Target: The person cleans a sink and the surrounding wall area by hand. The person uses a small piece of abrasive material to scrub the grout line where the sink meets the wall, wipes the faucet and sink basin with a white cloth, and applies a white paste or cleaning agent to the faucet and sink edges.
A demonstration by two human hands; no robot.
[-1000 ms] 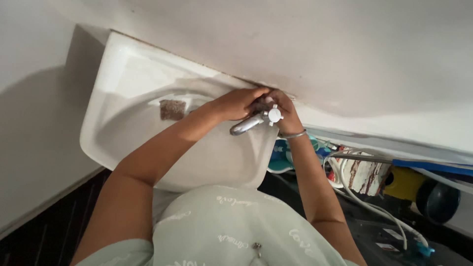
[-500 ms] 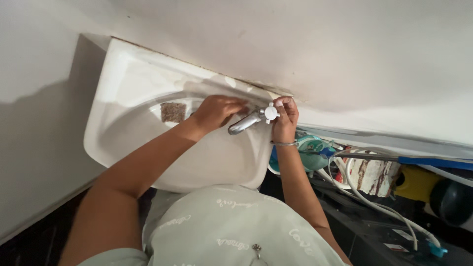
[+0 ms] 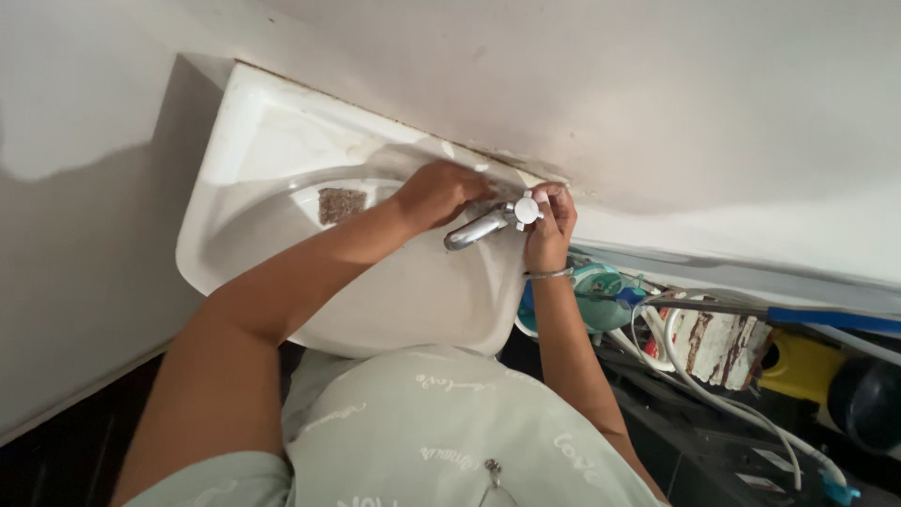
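- Both of your hands are up at the back of the white basin (image 3: 282, 141), close on either side of the chrome tap (image 3: 477, 228).
- Your left hand (image 3: 439, 192) lies with fingers curled and palm down over the ledge just behind the tap's spout, touching the basin there; whether it grips anything under the palm is hidden.
- Your right hand (image 3: 552, 225) sits just right of the tap, fingers bent in toward the white cross handle (image 3: 526, 210). The fingertips meet the handle's far side, but a firm pinch cannot be confirmed.
- A thin bangle (image 3: 548, 274) rings that wrist.
- Left of your left hand, inside the bowl, a brown scrub pad (image 3: 342, 205) lies untouched, well apart from the tap.
- No water is visible running from the spout, and the bowl looks dry.
- As a judgement: work at the tap is under way, not finished, since both hands are engaged on it and the pad is not in use.
- Below and right of your right hand, white hoses (image 3: 732, 404), a teal tub (image 3: 591, 286) and a yellow container (image 3: 798, 361) crowd the floor.
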